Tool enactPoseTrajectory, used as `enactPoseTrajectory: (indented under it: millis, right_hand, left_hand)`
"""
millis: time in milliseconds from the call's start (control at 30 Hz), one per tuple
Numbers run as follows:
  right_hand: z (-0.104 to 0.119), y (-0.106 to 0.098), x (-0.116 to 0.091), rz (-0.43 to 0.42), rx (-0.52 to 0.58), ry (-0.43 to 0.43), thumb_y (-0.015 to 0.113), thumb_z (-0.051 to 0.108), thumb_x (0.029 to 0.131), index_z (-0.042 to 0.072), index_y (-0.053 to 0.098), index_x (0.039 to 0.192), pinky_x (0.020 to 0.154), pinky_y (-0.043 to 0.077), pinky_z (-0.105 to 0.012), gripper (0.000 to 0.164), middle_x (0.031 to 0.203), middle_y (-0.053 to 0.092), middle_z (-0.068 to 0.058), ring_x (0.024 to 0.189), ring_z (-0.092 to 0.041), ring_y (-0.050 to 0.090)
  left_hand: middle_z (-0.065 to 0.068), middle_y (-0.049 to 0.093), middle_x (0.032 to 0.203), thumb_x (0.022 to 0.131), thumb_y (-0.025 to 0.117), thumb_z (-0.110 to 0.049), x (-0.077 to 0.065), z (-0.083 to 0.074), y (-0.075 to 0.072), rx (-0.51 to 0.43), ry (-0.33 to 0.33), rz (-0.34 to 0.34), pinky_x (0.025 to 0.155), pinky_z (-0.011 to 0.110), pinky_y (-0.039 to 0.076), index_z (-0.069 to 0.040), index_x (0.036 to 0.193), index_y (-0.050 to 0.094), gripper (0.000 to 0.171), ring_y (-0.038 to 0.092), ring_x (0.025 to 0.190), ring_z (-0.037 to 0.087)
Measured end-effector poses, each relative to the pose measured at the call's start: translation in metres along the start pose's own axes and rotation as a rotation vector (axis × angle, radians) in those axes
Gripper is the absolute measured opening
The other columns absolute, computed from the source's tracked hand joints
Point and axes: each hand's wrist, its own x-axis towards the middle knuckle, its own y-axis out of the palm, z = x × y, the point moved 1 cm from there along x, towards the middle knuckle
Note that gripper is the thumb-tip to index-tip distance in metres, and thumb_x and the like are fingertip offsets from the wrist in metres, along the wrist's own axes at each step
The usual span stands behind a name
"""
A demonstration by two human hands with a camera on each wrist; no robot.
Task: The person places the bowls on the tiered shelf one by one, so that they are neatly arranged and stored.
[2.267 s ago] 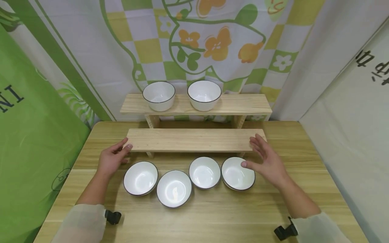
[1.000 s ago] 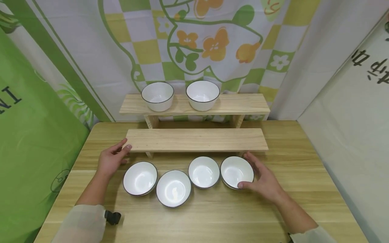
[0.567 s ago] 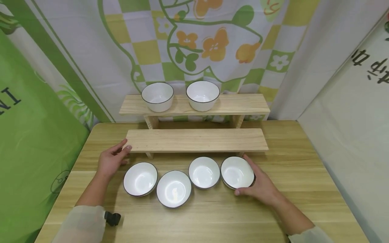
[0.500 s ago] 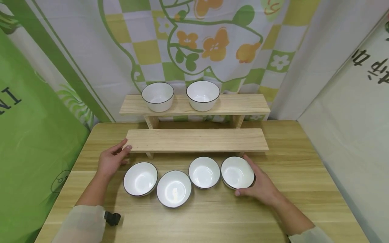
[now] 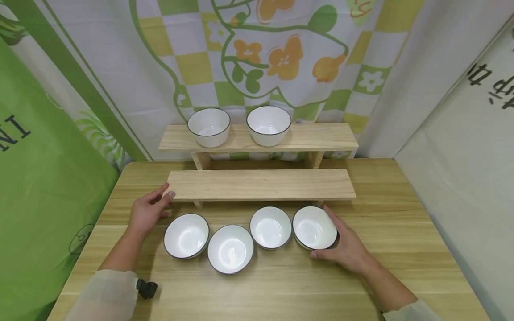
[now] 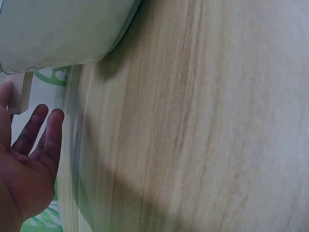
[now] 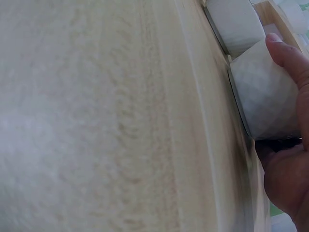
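Note:
In the head view my right hand (image 5: pixel 347 247) grips the rightmost white bowl (image 5: pixel 314 227) of the front row, thumb at its near side and fingers round the far right side. The right wrist view shows the thumb pressed on that bowl's faceted wall (image 7: pixel 265 92). My left hand (image 5: pixel 147 211) touches the left end of the lower wooden shelf (image 5: pixel 261 185), with thumb and forefinger at its corner. Loosely extended fingers (image 6: pixel 53 133) of that hand hang beside the shelf end in the left wrist view. Each bowl has a thin dark rim.
Left of the gripped bowl stand three more white bowls, a near one (image 5: pixel 271 227), a middle one (image 5: pixel 230 248) and a far left one (image 5: pixel 186 236). Two others, left (image 5: pixel 209 129) and right (image 5: pixel 269 127), sit on the upper shelf (image 5: pixel 325 137). Everything stands on a wooden table (image 5: pixel 257 294).
My right hand has come down from the lower shelf's right end to the rightmost front bowl and closed round its side. The left hand stays at the shelf corner; the bowls keep their places.

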Motion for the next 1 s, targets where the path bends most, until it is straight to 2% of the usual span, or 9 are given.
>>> enactPoseTrajectory:
  millis: [267, 600, 900, 1000]
  right_hand:
    - [-0.001, -0.005, -0.003, -0.020, -0.028, 0.018, 0.102, 0.045, 0.060, 0.018, 0.025, 0.166, 0.116, 0.031, -0.066, 0.134, 0.160, 0.039, -0.024, 0.145, -0.045, 0.038]
    - [0.005, -0.017, -0.005, -0.021, 0.016, 0.016, 0.103, 0.041, 0.061, 0.021, 0.024, 0.167, 0.116, 0.029, -0.067, 0.133, 0.160, 0.038, -0.024, 0.146, -0.045, 0.036]
    - [0.017, -0.034, -0.003, -0.045, 0.000, 0.020, 0.103, 0.040, 0.061, 0.031, 0.024, 0.166, 0.114, 0.030, -0.068, 0.132, 0.160, 0.039, -0.024, 0.142, -0.044, 0.039]
    - [0.021, -0.040, -0.002, -0.049, 0.010, 0.010, 0.103, 0.036, 0.062, 0.033, 0.024, 0.166, 0.115, 0.027, -0.068, 0.131, 0.162, 0.035, -0.024, 0.144, -0.045, 0.036]
  left_hand:
    - [0.023, 0.059, 0.140, 0.096, 0.075, -0.046, -0.001, -0.004, -0.001, 0.009, -0.014, 0.012, 0.077, 0.038, 0.064, -0.017, 0.150, 0.056, 0.065, 0.074, 0.095, 0.013]
    - [0.028, 0.059, 0.138, 0.098, 0.074, -0.038, -0.021, -0.037, 0.001, 0.014, -0.009, 0.020, 0.079, 0.040, 0.064, -0.009, 0.148, 0.056, 0.061, 0.075, 0.092, 0.014]
    - [0.029, 0.059, 0.138, 0.098, 0.074, -0.039, -0.020, -0.036, 0.001, 0.013, -0.006, 0.032, 0.079, 0.040, 0.064, -0.009, 0.150, 0.055, 0.062, 0.075, 0.094, 0.014]
    - [0.029, 0.059, 0.138, 0.099, 0.073, -0.039, -0.020, -0.036, 0.001, 0.015, -0.006, 0.030, 0.079, 0.040, 0.064, -0.009, 0.150, 0.055, 0.062, 0.075, 0.094, 0.015]
